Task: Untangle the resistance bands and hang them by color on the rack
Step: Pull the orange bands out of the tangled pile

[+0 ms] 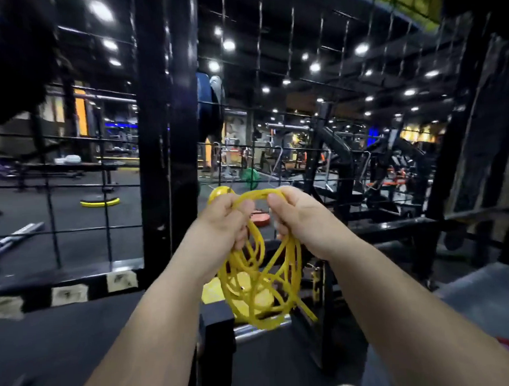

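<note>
Body in view: two forearms and two hands.
Left forearm [154,319] and right forearm [398,297] bare from lower frame edge to wrist; left hand [224,220] and right hand [298,217] bare too, right thumbnail visible.

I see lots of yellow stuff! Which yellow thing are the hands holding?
The tangled yellow bands: the left hand and right hand both grip them. The yellow curved pad lies on the floor, untouched.

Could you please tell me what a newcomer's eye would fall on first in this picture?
The bright yellow tangle of resistance bands at the centre stands out first, gripped at its top by the left hand and the right hand, loops hanging below. Behind them stands a black upright post with a wire grid.
</note>
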A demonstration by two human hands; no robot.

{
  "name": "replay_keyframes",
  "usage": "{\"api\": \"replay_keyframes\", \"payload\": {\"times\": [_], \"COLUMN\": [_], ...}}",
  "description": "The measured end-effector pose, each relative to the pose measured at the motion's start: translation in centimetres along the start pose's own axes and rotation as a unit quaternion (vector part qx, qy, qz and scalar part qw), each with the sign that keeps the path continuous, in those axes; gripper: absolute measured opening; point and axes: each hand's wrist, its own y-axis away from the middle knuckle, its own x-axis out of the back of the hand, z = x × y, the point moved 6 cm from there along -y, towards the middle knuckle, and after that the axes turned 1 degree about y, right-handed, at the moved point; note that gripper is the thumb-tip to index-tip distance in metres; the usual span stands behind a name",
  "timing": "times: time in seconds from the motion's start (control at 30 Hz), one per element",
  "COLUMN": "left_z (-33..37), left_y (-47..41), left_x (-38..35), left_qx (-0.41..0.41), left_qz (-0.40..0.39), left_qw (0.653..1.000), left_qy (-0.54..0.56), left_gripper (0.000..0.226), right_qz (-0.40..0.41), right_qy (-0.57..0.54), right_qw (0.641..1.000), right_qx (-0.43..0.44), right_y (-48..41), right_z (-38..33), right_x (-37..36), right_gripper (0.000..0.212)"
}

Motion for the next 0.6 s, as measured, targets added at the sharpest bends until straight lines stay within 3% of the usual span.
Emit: {"api": "replay_keyframes", "payload": {"times": [0.13,0.27,0.43,0.6], "left_z": [0.7,2.7,3.0,2.5], "left_y": [-0.5,-1.0,-2.2,-2.3], "left_x": [3.2,4.3,4.5,4.1], "left_qx": [-0.029,-0.062,-0.067,-0.065], "left_qz": [0.122,0.217,0.248,0.243], "left_qw": [0.987,0.955,0.904,0.883], "left_qy": [-0.105,-0.194,-0.340,-0.396], "left_gripper": [0.022,0.017,0.024,0.040], "right_qz": [0.057,0.095,0.126,0.105], "right_qy": [0.123,0.124,0.111,0.116], "right_qw": [0.990,0.984,0.982,0.988], "right_qx": [0.047,0.087,0.083,0.001], "right_y": [-2.6,-4.5,-6.9,-8.9], "right_z": [-2.1,-3.6,-2.7,0.2], "right_x": [-1.3,-2.1,-2.5,-3.2], "right_gripper": [0.027,0.029,0.033,0.034]}}
